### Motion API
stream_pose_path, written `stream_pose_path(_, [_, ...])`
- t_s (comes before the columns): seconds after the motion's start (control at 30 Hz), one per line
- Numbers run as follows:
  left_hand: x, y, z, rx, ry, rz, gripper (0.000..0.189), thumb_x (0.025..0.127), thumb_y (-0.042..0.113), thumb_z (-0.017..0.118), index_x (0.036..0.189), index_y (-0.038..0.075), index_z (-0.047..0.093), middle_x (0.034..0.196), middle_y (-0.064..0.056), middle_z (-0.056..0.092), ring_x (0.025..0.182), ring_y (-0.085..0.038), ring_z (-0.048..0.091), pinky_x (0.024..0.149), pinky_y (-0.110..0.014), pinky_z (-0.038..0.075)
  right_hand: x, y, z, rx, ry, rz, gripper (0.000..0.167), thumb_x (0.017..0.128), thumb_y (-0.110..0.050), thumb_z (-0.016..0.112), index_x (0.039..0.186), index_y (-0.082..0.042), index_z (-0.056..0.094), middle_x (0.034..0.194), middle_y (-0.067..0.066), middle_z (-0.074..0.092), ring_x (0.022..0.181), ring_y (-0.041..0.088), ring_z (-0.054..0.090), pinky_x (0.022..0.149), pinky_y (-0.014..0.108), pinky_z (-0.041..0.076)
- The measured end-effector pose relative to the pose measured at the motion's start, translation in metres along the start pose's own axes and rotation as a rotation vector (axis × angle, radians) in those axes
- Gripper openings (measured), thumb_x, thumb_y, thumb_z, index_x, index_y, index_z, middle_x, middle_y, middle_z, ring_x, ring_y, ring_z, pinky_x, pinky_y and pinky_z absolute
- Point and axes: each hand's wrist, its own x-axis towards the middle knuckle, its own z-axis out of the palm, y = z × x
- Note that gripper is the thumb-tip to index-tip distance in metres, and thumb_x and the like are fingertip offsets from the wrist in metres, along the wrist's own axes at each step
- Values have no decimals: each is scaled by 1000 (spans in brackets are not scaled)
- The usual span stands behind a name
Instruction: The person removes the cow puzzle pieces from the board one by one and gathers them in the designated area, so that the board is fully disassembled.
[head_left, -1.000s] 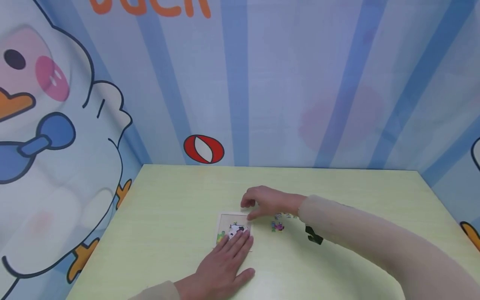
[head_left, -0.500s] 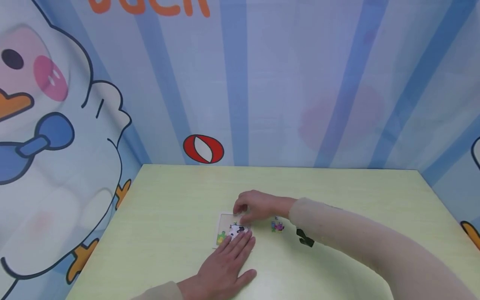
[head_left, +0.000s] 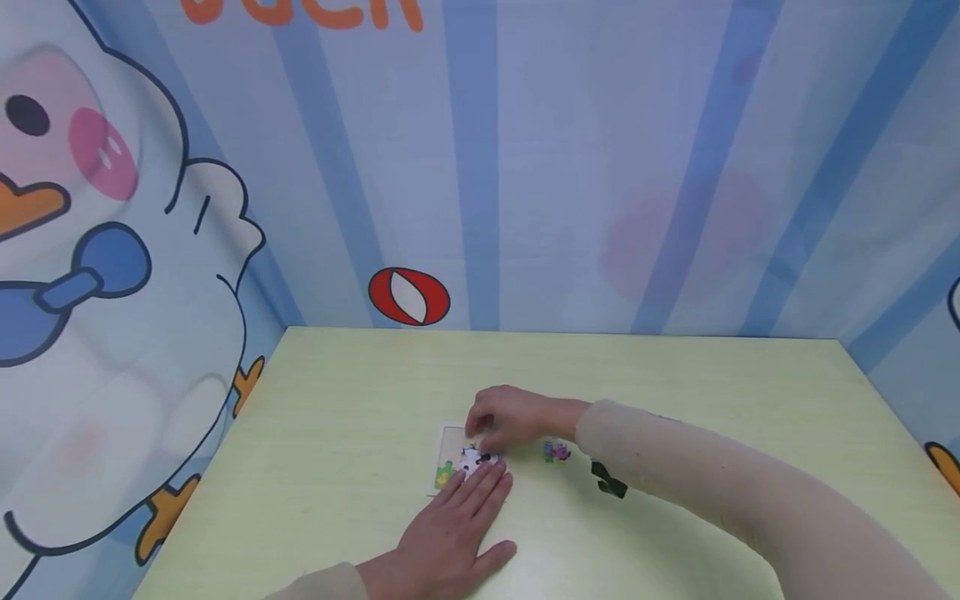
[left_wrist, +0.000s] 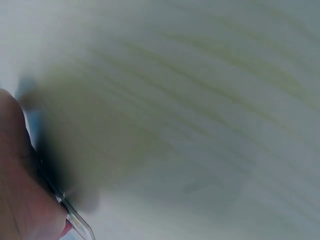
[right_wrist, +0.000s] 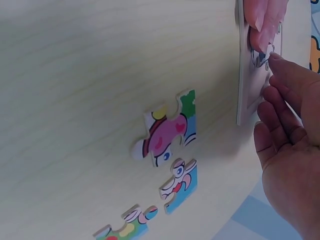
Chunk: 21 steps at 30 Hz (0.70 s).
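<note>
My left hand lies with straight fingers over the near part of a small jigsaw puzzle board. Green-yellow and white-and-black jigsaw pieces show in its frame. My right hand is bent over the board's right side. In the right wrist view its thumb touches the drawn pieces beside my left fingertips, and its other fingers are curled. Whether it pinches a piece is hidden. The left wrist view is blurred, with part of my left hand at its edge.
Loose jigsaw pieces lie right of the board: a pink one, a blue one and a green one. The pale table ends at a cartoon-printed backdrop. A black object shows below my right sleeve.
My right hand has moved left and slightly nearer over the board, its thumb coming down to the white-and-black pieces. My left hand has barely moved.
</note>
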Motion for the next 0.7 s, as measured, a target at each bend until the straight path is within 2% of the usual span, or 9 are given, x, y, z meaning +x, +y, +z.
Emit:
stream_pose_path(0.27, [1,4,-10,-25,-83,-37,76,114,57,32,170,6,27,178,-9,23,164,-24,23,130,-49,27,-2,-2,3,40,3,14,15,97,-17,81,112,-14,80,102,-7,68,93,6,59,92,24,54])
stream_pose_path(0.5, [-1,-1,2,15,1,3,76,114,58,24,168,5,30,176,-11,28,162,-25,27,128,-48,31,-3,0,7,94,5,29,11,98,-14,80,109,-14,79,101,-7,67,91,5,59,91,23,54])
stream_pose_path(0.7, [-1,0,-2,-3,-15,0,76,114,58,28,168,4,30,176,-12,28,162,-27,27,129,-48,30,0,-1,9,132,1,67,9,98,-14,79,107,-16,75,100,-8,65,90,7,57,88,23,53])
